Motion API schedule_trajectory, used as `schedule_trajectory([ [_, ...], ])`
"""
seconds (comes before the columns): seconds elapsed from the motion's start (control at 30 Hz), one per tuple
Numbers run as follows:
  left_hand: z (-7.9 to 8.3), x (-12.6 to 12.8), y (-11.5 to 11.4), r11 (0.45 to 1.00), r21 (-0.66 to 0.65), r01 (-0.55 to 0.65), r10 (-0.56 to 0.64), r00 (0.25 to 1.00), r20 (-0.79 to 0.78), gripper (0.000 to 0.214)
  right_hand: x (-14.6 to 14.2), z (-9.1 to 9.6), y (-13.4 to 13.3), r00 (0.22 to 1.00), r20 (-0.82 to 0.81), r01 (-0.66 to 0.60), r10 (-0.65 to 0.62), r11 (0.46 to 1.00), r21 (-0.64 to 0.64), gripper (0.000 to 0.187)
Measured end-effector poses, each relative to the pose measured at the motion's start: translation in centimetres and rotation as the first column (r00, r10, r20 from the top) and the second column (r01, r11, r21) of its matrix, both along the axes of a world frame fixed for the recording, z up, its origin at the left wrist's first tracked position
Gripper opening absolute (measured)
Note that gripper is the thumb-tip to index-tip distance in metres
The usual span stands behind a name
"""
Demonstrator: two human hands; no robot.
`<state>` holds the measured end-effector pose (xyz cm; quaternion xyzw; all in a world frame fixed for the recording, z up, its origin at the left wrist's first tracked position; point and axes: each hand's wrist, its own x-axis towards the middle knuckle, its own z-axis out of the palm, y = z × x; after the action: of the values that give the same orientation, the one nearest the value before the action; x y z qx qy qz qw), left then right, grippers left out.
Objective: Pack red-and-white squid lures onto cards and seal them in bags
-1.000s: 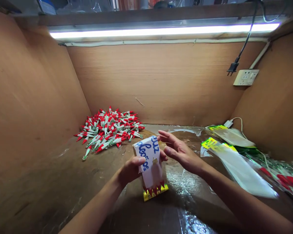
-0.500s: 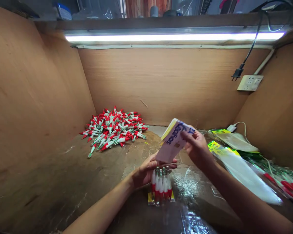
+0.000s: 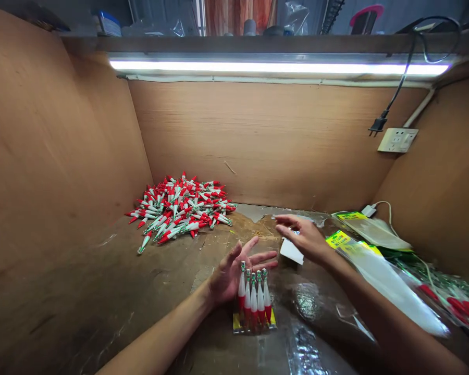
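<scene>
My left hand (image 3: pixel 238 273) lies palm up with its fingers spread, holding nothing. Right beside it, several red-and-white squid jigs (image 3: pixel 254 299) stand in a row, hooked ends away from me, with a yellow-edged clear packet (image 3: pixel 238 324) under their red ends. I cannot tell whether the palm touches the jigs. Over the table to the right, my right hand (image 3: pixel 303 237) has its fingers stretched out and apart. Just below it a white card (image 3: pixel 292 251) rests on the table, partly hidden by that hand.
A heap of red-and-white jigs (image 3: pixel 183 208) lies at the back left. Clear packets with yellow headers (image 3: pixel 349 242) and more jigs (image 3: pixel 461 307) lie on the right. A black plug (image 3: pixel 377 125) hangs near a wall socket (image 3: pixel 397 140). Wooden panels (image 3: pixel 226 135) enclose the table.
My right hand has let go of the white card with blue writing, now lying on the table to the right. My left hand has opened. The camera view has tilted slightly up.
</scene>
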<state>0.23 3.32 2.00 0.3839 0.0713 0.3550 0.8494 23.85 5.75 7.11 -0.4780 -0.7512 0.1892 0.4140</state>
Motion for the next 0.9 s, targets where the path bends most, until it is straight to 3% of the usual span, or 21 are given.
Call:
schedule_trajectory([
  [0.03, 0.1, 0.1, -0.1, 1.000, -0.003, -0.001, 0.001, 1.000, 0.000, 0.090, -1.4, 0.1, -0.8, 0.993, -0.041, -0.114, 0.111, 0.991, -0.076, 0.037],
  [0.1, 0.3, 0.3, -0.4, 1.000, -0.009, 0.000, 0.000, 1.000, 0.002, 0.085, -3.5, -0.1, -1.9, 0.945, -0.173, -0.314, 0.278, 0.919, -0.238, 0.042],
  [0.17, 0.4, 0.2, -0.6, 1.000, -0.017, 0.005, -0.005, 1.000, -0.017, 0.081, -4.2, -0.6, -2.0, 0.907, -0.285, -0.394, 0.310, 0.862, -0.317, 0.043],
  [0.3, -0.3, 0.0, -0.5, 0.999, 0.035, -0.006, 0.015, 0.969, -0.245, 0.063, -2.5, -1.2, -0.4, 0.948, -0.283, -0.209, 0.148, 0.958, -0.198, 0.029],
  [0.4, -1.5, 0.2, 0.0, 0.985, 0.129, -0.111, 0.156, 0.889, -0.429, 0.044, -0.8, -1.1, 0.4, 0.971, -0.219, -0.122, 0.098, 0.988, -0.098, 0.016],
  [0.47, -2.2, 0.5, 0.3, 0.966, 0.167, -0.198, 0.255, 0.843, -0.473, 0.041, -0.3, -0.9, 0.4, 0.985, -0.111, -0.134, 0.129, 0.990, -0.039, 0.008],
  [0.6, -2.8, 0.9, 0.7, 0.935, 0.213, -0.284, 0.354, 0.792, -0.497, 0.043, -0.3, -0.4, -0.2, 0.983, 0.067, -0.174, 0.172, 0.985, 0.020, 0.026],
  [0.77, -2.5, 0.7, 0.8, 0.906, 0.274, -0.322, 0.420, 0.758, -0.498, 0.042, -0.5, 0.3, -0.7, 0.983, 0.064, -0.175, 0.173, 0.984, 0.023, 0.031],
  [0.9, -2.2, 0.6, 0.8, 0.911, 0.245, -0.332, 0.412, 0.756, -0.509, 0.046, -0.5, 0.3, -0.8, 0.974, 0.066, -0.219, 0.215, 0.974, 0.061, 0.033],
])
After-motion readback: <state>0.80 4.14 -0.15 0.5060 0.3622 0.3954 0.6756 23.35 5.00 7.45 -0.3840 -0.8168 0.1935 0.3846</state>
